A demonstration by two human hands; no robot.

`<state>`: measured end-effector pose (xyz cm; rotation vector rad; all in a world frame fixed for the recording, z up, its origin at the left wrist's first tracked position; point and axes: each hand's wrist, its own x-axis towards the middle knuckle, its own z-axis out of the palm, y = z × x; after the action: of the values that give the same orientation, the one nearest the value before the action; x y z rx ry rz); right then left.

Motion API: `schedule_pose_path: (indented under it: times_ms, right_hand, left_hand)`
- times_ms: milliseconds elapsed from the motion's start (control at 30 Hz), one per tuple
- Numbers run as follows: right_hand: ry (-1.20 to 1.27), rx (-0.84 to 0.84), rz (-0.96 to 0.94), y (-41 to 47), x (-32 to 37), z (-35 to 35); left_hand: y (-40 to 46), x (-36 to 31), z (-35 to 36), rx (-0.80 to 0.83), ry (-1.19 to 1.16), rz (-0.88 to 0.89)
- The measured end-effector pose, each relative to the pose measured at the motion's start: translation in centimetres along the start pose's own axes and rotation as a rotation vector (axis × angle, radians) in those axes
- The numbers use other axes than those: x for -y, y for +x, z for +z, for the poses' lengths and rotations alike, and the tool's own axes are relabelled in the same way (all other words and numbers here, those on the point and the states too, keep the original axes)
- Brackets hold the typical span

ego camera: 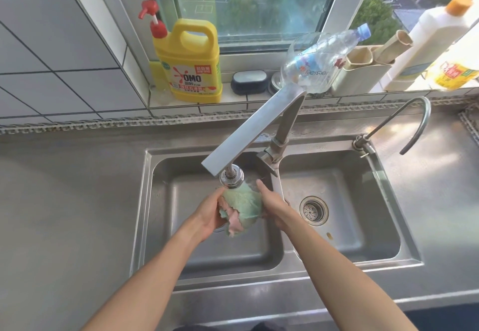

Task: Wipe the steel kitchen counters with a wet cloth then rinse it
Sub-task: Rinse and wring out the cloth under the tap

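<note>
Two hands, left (pixel 207 214) and right (pixel 272 206), grip the bunched cloth (pixel 245 206) between them under the faucet (pixel 248 134).

Head cam, single view: looks fwd and steeply down, close over double sink (pixel 145 201) and steel worktop (pixel 64 188), window behind.

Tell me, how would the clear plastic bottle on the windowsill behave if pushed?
The clear plastic bottle looks empty, so probably very light. It already leans tilted against the beige holder, so a nudge would likely tip it or roll it.
</note>
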<state>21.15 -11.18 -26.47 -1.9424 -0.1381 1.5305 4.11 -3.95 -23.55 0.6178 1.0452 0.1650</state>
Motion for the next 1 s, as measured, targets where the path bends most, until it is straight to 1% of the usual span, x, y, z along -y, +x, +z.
schedule_pose_path:
  times_ms: [67,100,167,300,433,533,633,767,800,900,1000]
  right_hand:
    - [0.201,0.123,0.078,0.4,-0.2,0.3]
    - [0.260,0.171,0.093,0.6,-0.3,0.6]
    - [0.309,0.200,0.065,1.1,-0.5,1.3]
    - [0.356,0.113,-0.090,1.7,-0.6,2.6]
    - [0.307,0.038,-0.227,1.2,-0.4,3.2]
    - [0.306,-0.007,-0.339,0.7,-0.5,2.8]
    - [0.340,-0.048,-0.393,0.0,-0.4,1.7]
    - [0.422,-0.073,-0.389,-0.6,-0.5,0.3]
    - [0.445,-0.071,-0.388,-0.8,-0.5,0.1]
    - [0.478,-0.073,-0.360,-1.1,-0.7,0.0]
    - [0.561,0.018,-0.235,-1.0,-1.2,0.2]
  left_hand:
    - [-0.2,-0.2,0.0,0.062,-0.057,0.012]
    - [-0.2,-0.2,-0.1,0.075,-0.079,0.019]
    - [-0.3,-0.3,-0.4,0.029,-0.105,0.020]
    - [-0.2,0.0,-1.9,-0.122,-0.155,0.013]
    - [0.6,0.6,-3.0,-0.240,-0.125,0.013]
    - [1.5,1.0,-2.7,-0.257,-0.161,-0.002]
    - [2.0,1.0,-1.3,-0.229,-0.160,-0.015]
    - [3.1,0.9,0.1,-0.130,-0.178,-0.013]
    - [3.4,1.0,0.2,-0.126,-0.160,-0.005]
    - [3.9,1.5,0.4,-0.205,-0.074,-0.002]
    - [4.0,1.2,0.5,-0.227,-0.063,0.059]
